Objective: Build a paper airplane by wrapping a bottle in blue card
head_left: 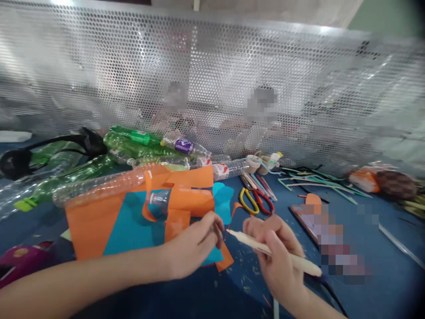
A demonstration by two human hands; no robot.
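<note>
Gripping right hand [280, 257]: fingers closed around white corded pen [307, 265]
Left hand [195, 239]: fingers curled, hold unclear, near orange-wrapped bottle [191, 200]

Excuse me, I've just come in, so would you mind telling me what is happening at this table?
A person's right hand holds a white pen, its tip pointing toward the left hand. That hand is beside a bottle partly wrapped in orange paper; whether it touches it is unclear. The bottle lies on blue and orange sheets, with more bottles behind.
</note>
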